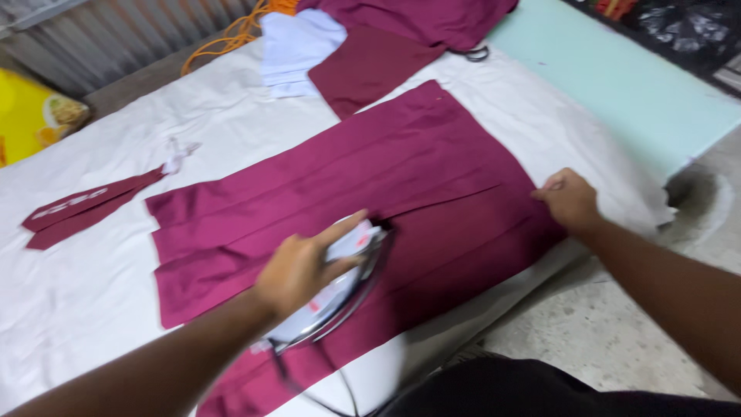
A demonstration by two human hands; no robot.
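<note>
Surface: white cloth [93,301] over a padded table, pale green board [617,85] at the far right end, concrete floor below.
Skirt: maroon pleated skirt [324,193] spread flat across the cloth, pleats running lengthwise.
Iron: iron [340,289] flat on the skirt near its front edge, cord trailing off toward the viewer.
Left hand: left hand [297,266] clenched around the iron's handle, index finger stretched along the top.
Right hand: right hand [570,199] at the skirt's right edge, fingers curled, seemingly pinching the fabric; grip blurred.
Strip: maroon strip [85,207] lying on the cloth, well left of the skirt.
Far end: more maroon fabric [409,31] beside white garment [297,46], orange cord [231,35] behind.
Corner: yellow bag [31,112] at far left.
</note>
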